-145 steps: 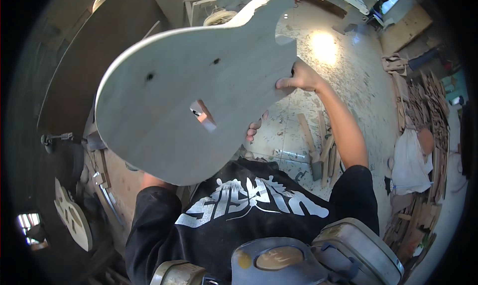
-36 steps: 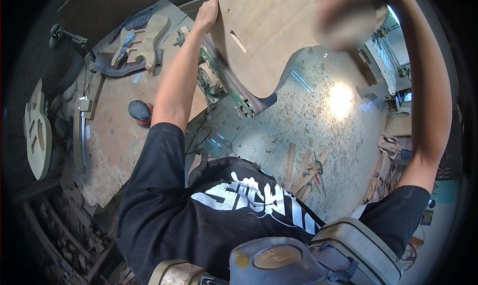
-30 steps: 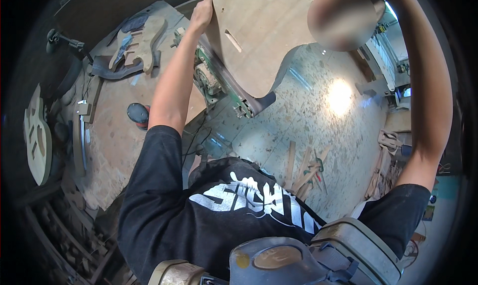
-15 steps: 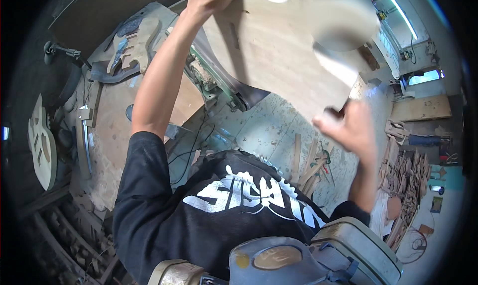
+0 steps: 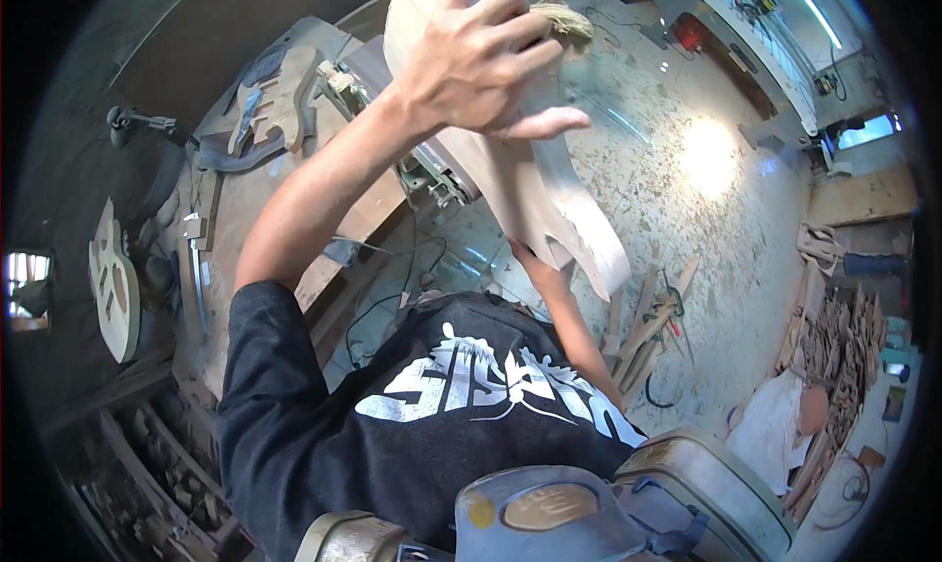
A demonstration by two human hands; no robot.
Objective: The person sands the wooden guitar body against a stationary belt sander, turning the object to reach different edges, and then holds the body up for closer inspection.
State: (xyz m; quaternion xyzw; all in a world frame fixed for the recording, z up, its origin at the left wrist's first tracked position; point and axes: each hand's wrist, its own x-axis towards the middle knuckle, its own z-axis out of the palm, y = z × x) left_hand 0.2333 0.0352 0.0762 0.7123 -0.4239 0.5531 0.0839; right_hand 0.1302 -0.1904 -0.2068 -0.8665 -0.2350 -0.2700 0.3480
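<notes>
Close in front of me, an unfinished pale wooden guitar body [image 5: 515, 184] is held up, tilted so that its curved edge faces me. My left hand [image 5: 481, 66] grips its upper part, fingers curled over the wood and thumb stretched out to the right. Lower down, my right hand [image 5: 538, 266] holds the body near its horned end, with most of the fingers hidden behind the wood. Just left of the body stands a belt sander [image 5: 446, 164], its belt partly covered by my left forearm and the wood.
On the workbench [image 5: 270, 218] at left lies another guitar body [image 5: 280, 96]. A third pale body [image 5: 116, 282] hangs at the far left. Wood strips [image 5: 648, 331] lie on the dusty floor [image 5: 706, 258]. Stacked wood offcuts [image 5: 839, 356] line the right side. A respirator [image 5: 530, 513] fills the lower edge.
The guitar body has turned from its broad face to nearly edge-on and shifted left. My right hand has moved left to its lower end; my left hand has come lower and nearer.
</notes>
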